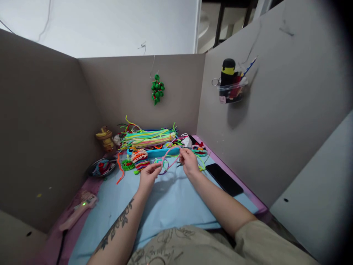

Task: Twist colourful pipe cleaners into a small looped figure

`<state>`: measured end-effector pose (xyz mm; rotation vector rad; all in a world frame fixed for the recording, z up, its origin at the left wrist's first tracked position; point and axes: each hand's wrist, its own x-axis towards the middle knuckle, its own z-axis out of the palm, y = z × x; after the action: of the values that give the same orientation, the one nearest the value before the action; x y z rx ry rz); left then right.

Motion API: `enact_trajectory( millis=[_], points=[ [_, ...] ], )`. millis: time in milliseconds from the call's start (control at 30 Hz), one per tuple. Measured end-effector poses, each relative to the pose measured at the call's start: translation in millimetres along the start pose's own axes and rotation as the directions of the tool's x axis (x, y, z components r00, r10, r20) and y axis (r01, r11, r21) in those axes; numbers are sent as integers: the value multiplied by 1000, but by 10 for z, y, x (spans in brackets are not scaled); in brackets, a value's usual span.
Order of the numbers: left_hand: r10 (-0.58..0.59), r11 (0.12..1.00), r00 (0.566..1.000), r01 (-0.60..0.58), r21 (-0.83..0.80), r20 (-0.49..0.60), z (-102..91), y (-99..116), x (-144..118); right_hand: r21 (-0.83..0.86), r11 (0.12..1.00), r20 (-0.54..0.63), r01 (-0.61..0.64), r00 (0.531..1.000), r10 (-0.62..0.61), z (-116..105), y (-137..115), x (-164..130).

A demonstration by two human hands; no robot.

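Note:
A pink pipe cleaner (168,150) is bent in a loop between my two hands, above the blue cloth. My left hand (150,175) pinches one side of it with the fingertips. Higher and to the right, my right hand (189,161) is closed on the other side. Behind the hands lie a purple and teal ring (163,170) and a striped, many-coloured fuzzy piece (140,159). A green fuzzy piece (127,164) sits left of that. Farther back, a blue tray (157,151) bears a heap of coloured pipe cleaners (150,138).
A black phone (224,179) lies at the right. At the left are a pink glue gun (79,209) with a green light, a dark bowl (102,167) and a brown figure (105,138). Panels enclose three sides; a green ornament (157,89) and a clear container (233,86) hang there.

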<state>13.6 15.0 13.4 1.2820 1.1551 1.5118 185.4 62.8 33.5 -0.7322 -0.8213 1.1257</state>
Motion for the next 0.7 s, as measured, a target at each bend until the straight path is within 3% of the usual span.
enact_trajectory(
  millis=[133, 233, 300, 367, 467, 600, 700],
  points=[
    [57, 997, 998, -59, 41, 38, 8, -38, -16, 52, 957, 12, -287, 958, 287, -53, 105, 39],
    [68, 995, 996, -72, 63, 63, 19, -44, -31, -44, 938, 96, -345, 933, 347, -45, 177, -35],
    [67, 995, 995, -72, 75, 70, 23, -36, -39, -152, 953, 157, -262, 946, 285, -27, 197, -107],
    [61, 994, 996, -66, 82, 61, 24, -20, -41, -263, 960, 222, -93, 963, 154, -11, 193, -177],
    [45, 997, 998, -47, 59, 33, 26, 13, -38, -406, 904, 347, 137, 938, 14, -6, 170, -254],
    [6, 1000, 999, -6, -11, 33, 31, 49, -28, -509, 838, 508, 196, 854, 109, -31, 160, -261],
    [-6, 999, 1000, 7, -42, 19, 24, 51, -13, -514, 835, 507, 195, 854, 113, -65, 170, -203]
  ],
)
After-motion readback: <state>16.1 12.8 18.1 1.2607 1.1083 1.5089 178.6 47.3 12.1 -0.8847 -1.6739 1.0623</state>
